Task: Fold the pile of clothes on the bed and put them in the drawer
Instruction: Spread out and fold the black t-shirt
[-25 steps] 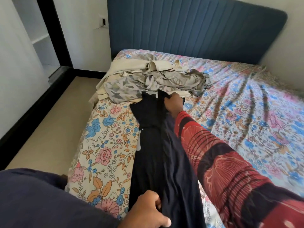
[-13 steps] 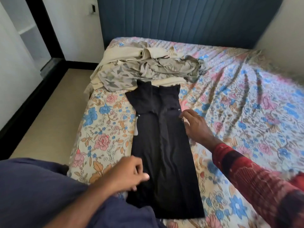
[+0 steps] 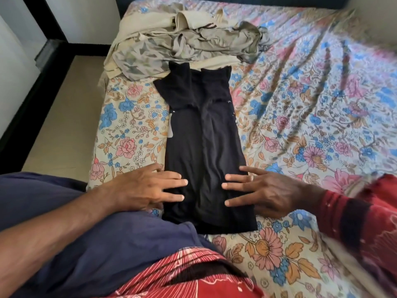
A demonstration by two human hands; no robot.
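long black knit garment (image 3: 204,143) lies flat, lengthwise on floral-sheeted bed (image 3: 300,104). left hand (image 3: 148,188) and right hand (image 3: 264,190) press it, fingers splayed. looks soft, light, limp; best pinched at near hem corners. unfolded beige-grey clothes pile (image 3: 182,41) beyond.

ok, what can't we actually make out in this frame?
Head view, the only one:
- Drawer: not in frame.
- Black garment: near left corner hidden by the dark blue cloth; its type is unclear while folded.
- Pile of clothes: how many pieces cannot be counted, they overlap.
- Bed sheet at the far right: motion-blurred.
- Left hand and right hand: palms face down, so contact pressure unknown.
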